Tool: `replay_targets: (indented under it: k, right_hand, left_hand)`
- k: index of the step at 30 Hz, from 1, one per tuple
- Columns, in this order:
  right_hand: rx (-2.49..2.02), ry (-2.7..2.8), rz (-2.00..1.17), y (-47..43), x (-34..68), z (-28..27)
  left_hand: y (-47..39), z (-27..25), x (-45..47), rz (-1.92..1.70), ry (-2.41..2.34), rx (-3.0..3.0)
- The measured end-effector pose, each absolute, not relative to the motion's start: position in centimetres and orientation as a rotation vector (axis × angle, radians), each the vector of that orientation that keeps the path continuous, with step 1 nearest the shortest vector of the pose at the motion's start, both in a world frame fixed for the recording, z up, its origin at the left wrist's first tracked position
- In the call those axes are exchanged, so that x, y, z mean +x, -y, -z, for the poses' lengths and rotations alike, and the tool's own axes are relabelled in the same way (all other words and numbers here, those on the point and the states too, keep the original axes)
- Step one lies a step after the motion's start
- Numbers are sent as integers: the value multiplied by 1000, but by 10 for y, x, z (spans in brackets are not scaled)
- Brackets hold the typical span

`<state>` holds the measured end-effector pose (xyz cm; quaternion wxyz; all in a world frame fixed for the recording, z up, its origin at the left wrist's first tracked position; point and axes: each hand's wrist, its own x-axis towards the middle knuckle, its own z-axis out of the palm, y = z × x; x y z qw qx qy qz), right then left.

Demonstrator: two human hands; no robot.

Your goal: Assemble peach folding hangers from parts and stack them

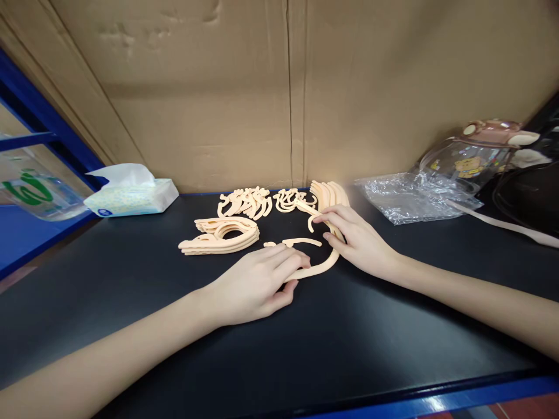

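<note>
A curved beige plastic hanger arm (324, 268) lies low over the black table between my hands. My left hand (262, 279) is closed on its near left end, with thumb and fingers pinching it. At the bend's upper right, my right hand (360, 241) closes its fingers round the same arm; part of it is hidden behind them. By the right fingertips is a small beige hook (311, 223). A slim curved beige piece (303, 241) rests just beyond my left fingers. Behind my right hand stands a row of nested beige arms (328, 194).
Stacked folded beige hangers (220, 243) lie left. Behind them are a heap of small beige pieces (247, 201) and a smaller pile of hooks (286, 201). A tissue box (131, 196) stands at back left, a clear plastic bag (397, 198) and a clear bottle (469, 154) at right.
</note>
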<state>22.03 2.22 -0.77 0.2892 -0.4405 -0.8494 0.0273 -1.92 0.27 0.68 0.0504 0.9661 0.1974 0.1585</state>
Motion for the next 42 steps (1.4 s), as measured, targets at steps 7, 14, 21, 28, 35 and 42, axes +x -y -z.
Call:
replay_targets:
  k: [7,14,21,28,35,42]
  right_hand:
    - [-1098,2333,-93,-20,218,6]
    - [-998,2374,-91,-19,217,6]
    - [-828,2469,-31,-17,218,5]
    - [-800,2460,-78,-14,219,4]
    - [-770,2547,-42,-13,218,2]
    - [-746,2582,-42,-13,220,1]
  left_hand:
    - [-2,-9,-19,-475,-684,2961]
    - [-4,-7,-20,-605,-800,3123]
    - [-8,-9,-21,-714,-855,3396]
    - [-3,-14,-20,-1014,-975,3460]
    - [-8,-10,-24,-1005,-991,3382]
    - [-1,-14,-21,-798,-1199,2960]
